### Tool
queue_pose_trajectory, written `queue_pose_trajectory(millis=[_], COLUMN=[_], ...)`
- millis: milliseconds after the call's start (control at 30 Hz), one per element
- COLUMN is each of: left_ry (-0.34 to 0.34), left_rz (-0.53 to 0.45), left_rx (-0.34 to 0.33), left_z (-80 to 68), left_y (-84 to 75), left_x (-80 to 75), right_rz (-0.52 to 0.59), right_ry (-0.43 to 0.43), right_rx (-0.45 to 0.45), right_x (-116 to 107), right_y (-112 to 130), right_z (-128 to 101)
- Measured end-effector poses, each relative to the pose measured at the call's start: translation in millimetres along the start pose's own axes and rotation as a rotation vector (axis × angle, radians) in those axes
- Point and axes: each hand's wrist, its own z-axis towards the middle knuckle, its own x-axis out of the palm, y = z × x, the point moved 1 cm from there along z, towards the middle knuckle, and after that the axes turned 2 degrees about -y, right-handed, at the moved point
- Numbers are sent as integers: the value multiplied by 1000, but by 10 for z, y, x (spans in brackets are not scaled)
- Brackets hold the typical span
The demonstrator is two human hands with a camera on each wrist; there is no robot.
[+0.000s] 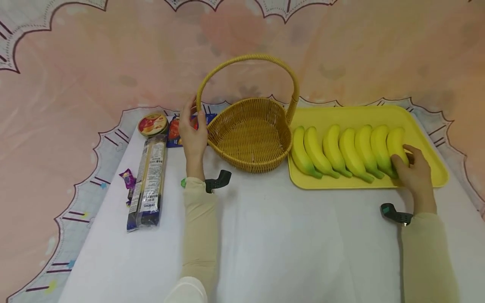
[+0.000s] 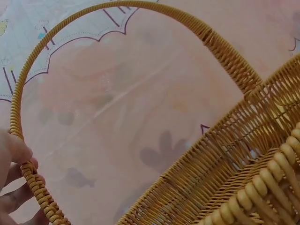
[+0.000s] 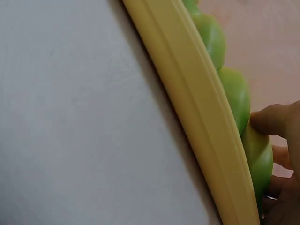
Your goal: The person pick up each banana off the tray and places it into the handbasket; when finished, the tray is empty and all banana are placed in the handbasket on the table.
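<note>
Both hands engaged: left [image 1: 192,134] steadies basket [image 1: 250,134], right [image 1: 414,170] seemingly grips banana [image 1: 398,145].

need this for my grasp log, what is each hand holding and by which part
The left hand holds the wicker basket at its handle's left base. The right hand grips the rightmost banana near its green lower end.

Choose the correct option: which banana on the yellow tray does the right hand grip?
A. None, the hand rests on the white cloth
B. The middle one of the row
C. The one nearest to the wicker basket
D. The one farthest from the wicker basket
D. The right hand curls its fingers round the last banana at the end of the row on the yellow tray, farthest from the wicker basket.
</note>
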Motion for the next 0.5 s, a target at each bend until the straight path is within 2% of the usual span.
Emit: queue_pose_trajectory(millis=[100,200,333,433,500], left_ry=[35,26,12,27,36], left_rz=[-3,-15,-33,-36,-30], left_rx=[-9,18,49,31,20], left_z=[7,42,66,48,49], left_y=[79,187,231,121,121], left_x=[20,33,23,-10,-15], right_rz=[10,47,172,294,335], right_ry=[-53,-98,-123,-128,-124], right_rx=[30,14,-82,-160,-202], right_x=[-25,-35,-35,-37,-22], right_y=[20,118,291,441,538], right_z=[-79,-126,-169,-237,-283])
